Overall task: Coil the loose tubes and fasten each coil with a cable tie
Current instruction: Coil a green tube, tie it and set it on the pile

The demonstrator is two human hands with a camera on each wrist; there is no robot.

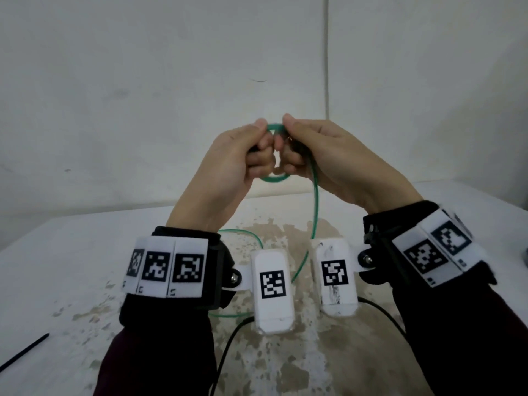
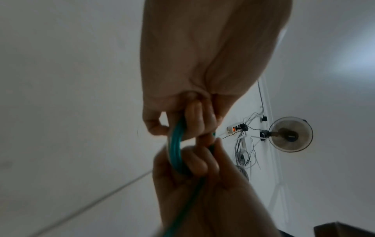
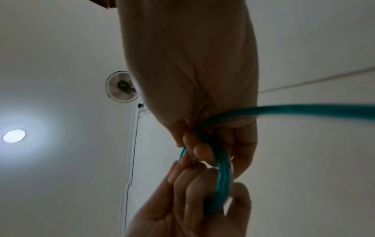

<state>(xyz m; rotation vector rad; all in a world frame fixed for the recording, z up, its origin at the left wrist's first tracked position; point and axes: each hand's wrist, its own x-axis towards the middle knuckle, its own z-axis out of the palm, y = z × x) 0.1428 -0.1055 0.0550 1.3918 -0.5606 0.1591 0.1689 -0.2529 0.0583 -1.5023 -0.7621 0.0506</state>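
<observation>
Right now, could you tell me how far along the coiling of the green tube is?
Partly done. A small coil of green tube is wound, held up between the left hand and the right hand. A loose tail hangs to the table, still uncoiled. No tie shows on the coil; a black cable tie lies there unused.

White table [image 1: 71,267] with worn, patchy paint; wall-mounted fan [image 2: 290,134] beside a power strip [image 2: 235,128] with tangled wires; lit ceiling lamp [image 3: 14,136].
</observation>
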